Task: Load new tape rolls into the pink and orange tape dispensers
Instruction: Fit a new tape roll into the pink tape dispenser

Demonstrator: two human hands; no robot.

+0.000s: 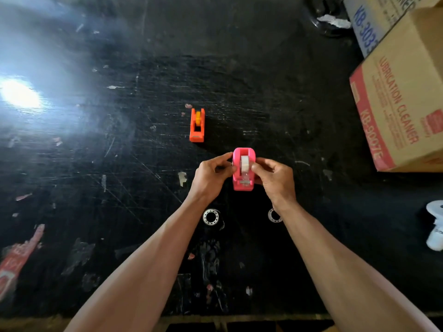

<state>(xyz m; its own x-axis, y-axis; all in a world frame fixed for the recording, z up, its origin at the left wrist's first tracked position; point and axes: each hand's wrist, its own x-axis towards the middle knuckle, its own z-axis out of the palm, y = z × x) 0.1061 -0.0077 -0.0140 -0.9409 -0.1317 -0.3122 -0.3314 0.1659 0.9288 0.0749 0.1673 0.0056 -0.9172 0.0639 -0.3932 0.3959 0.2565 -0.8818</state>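
The pink tape dispenser (242, 184) stands on the black table (119, 164) with a white tape roll (244, 163) seated in its slot. My left hand (211, 174) pinches the dispenser's left side. My right hand (275, 176) grips its right side, thumb against the roll. The orange tape dispenser (197, 125) stands farther back, apart from both hands, with an orange hub in its slot. Near my wrists lie two clear tape rolls flat on the table: one (211, 217) by my left forearm, the other (273, 215) partly hidden under my right wrist.
Cardboard boxes (402, 104) stand at the right edge, a second box (374, 22) behind. A white object (435, 226) lies at the right. A bright glare patch (20, 94) covers the left of the scratched table. Red label scraps (16, 259) stick at front left.
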